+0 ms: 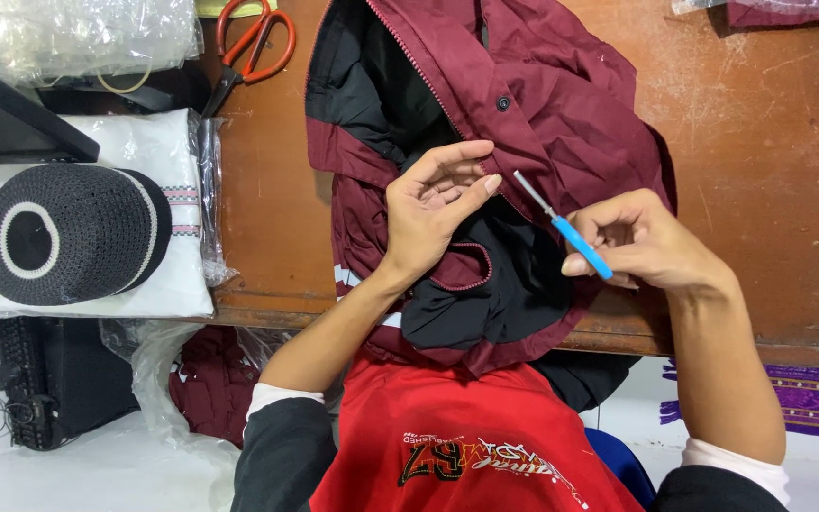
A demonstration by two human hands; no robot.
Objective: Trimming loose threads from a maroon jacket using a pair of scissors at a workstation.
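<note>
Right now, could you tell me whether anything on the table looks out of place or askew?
Nothing looks damaged or spilled. The maroon jacket with black lining lies bunched and hangs over the worn wooden table edge, and the orange-handled scissors lie angled at the far side.

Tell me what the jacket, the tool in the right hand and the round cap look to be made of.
Maroon jacket: smooth woven cloth, likely synthetic, with soft creases and black lining. Tool in the right hand: thin shiny metal tip, matte blue handle, probably plastic. Cap: knitted or crocheted yarn, stitch rows visible.
</note>
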